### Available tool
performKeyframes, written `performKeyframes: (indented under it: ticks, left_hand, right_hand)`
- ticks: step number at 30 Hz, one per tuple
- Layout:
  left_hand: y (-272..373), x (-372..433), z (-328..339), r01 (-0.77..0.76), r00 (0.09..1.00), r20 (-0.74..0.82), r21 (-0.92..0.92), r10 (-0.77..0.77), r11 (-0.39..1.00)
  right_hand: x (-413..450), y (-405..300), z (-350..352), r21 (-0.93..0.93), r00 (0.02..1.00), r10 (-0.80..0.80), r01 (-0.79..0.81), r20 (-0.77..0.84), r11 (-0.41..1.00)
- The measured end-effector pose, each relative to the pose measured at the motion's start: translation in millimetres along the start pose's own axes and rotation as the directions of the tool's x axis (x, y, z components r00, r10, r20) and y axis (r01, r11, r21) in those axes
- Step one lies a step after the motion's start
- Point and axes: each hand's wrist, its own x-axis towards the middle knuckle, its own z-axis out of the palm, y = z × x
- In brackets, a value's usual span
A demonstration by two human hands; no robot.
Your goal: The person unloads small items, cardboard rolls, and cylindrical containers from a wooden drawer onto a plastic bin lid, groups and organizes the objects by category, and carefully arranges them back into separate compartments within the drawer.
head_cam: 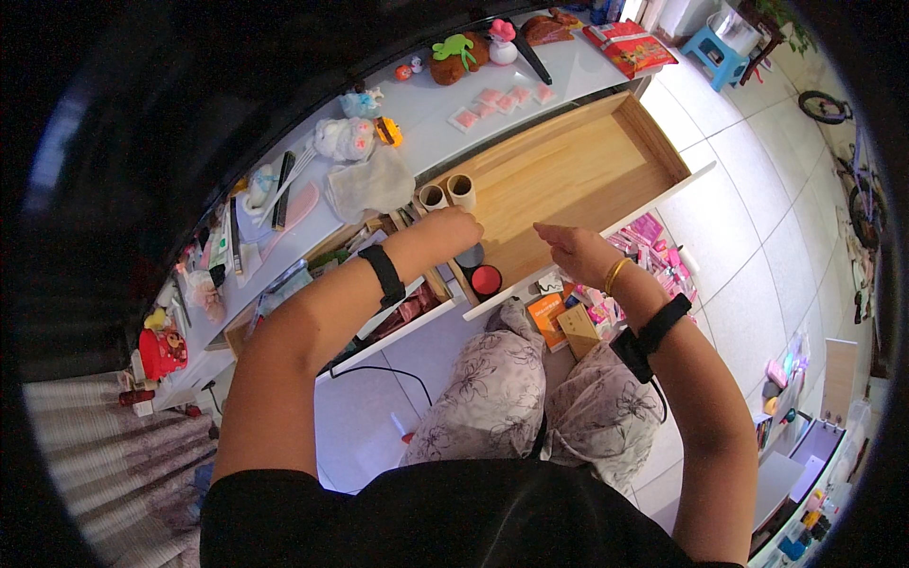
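My left hand (454, 231) is over the left end of an open wooden drawer (568, 170), its fingers curled down beside two upright cardboard tubes (461, 192). Just under it stand a grey-topped round container (470, 255) and a red-topped one (486, 280). Whether the hand grips anything is hidden. My right hand (579, 252) hovers at the drawer's front edge, fingers extended to the left, with nothing seen in it. Below it, on the floor, lie an orange box (548, 319), a tan box (579, 330) and a heap of pink packets (643, 238).
A second open drawer with packets (419, 305) adjoins on the left. The white cabinet top (426, 121) bears plush toys, a white cloth (369, 184), small pink sachets (497, 99) and a red bag (628, 46). A black cable (398, 373) runs near my knees.
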Motion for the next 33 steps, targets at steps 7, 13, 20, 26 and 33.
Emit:
performKeyframes:
  ticks: [7,13,20,26,33]
  left_hand:
    - [-14,1,-51,0.151,0.986,-0.075,-0.016,-0.152,0.988]
    - [-17,-1,-51,0.382,0.924,0.032,-0.008,-0.382,0.924]
    - [-24,-4,-40,0.43,0.899,0.083,0.026,-0.431,0.902]
    - [-18,-2,-33,0.405,0.912,0.077,-0.019,-0.403,0.914]
    - [-12,-1,-63,0.401,0.916,0.021,-0.061,-0.4,0.914]
  right_hand:
    - [1,14,4,-0.001,0.992,-0.108,0.108,-0.066,0.994]
    - [0,9,5,0.029,0.993,-0.093,0.095,-0.073,0.995]
    - [2,2,1,0.001,0.992,-0.108,0.108,-0.069,0.994]
    - [-1,1,0,0.003,0.994,-0.078,0.079,-0.073,0.997]
    - [-1,5,3,0.014,0.996,-0.069,0.07,-0.064,0.997]
